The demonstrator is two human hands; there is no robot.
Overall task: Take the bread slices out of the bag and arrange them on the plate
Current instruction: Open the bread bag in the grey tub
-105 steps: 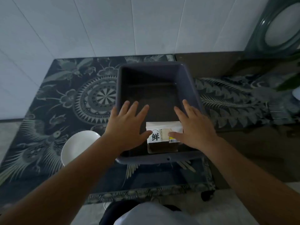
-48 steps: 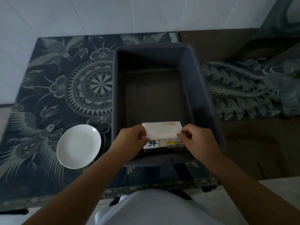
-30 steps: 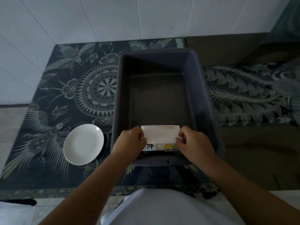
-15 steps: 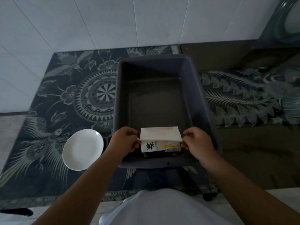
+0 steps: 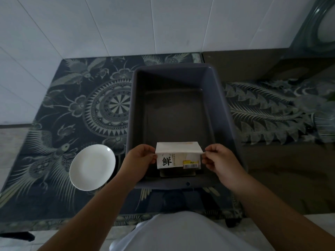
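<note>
Both hands are in at the near end of the grey tub (image 5: 224, 113), and they have the bread bag (image 5: 178, 156) between them. The left hand (image 5: 140, 159) pinches the bag's left top corner, fingers (image 5: 151, 153) closed tight on the white paper edge. The right hand (image 5: 220, 160) does the same on the right top corner, fingers (image 5: 208, 154) clamped on the fold. The bag sits upright inside the tub, close against its near wall, with its white top folded flat and a big black character printed on the front. There is a yellow price sticker (image 5: 191, 163) low on the right of that front face. Below the white label a darker band of the bag shows, down at the tub's floor; whether that is the bread I cannot tell. No slices are in sight.

Over to the left, the white plate (image 5: 92, 167) lies bare on the tabletop (image 5: 59, 109), just beside the tub's near left corner and not touching it. The tabletop has a dark pattern of birds, flowers and a round wheel design. Apart from the bag the tub holds nothing. Behind it all runs a white tiled wall (image 5: 126, 26). At the bottom edge, the person's white shirt (image 5: 181, 232) fills the middle, with both bare forearms reaching forward.
</note>
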